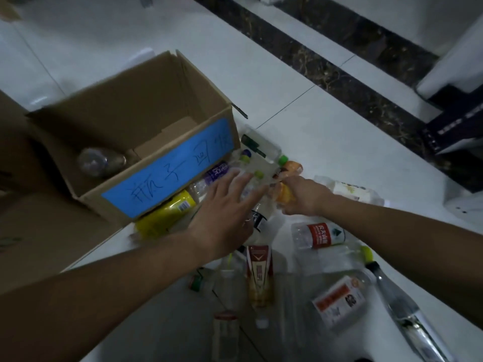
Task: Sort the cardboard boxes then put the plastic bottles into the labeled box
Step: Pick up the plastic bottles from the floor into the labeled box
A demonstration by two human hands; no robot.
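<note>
Hands: left (222, 205) splayed, right (300, 194) round bottle (283, 196)

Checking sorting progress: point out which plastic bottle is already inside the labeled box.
The clear bottle lying on its side in the blue-labeled box, at its left end. All the others lie outside it on the white floor.
</note>
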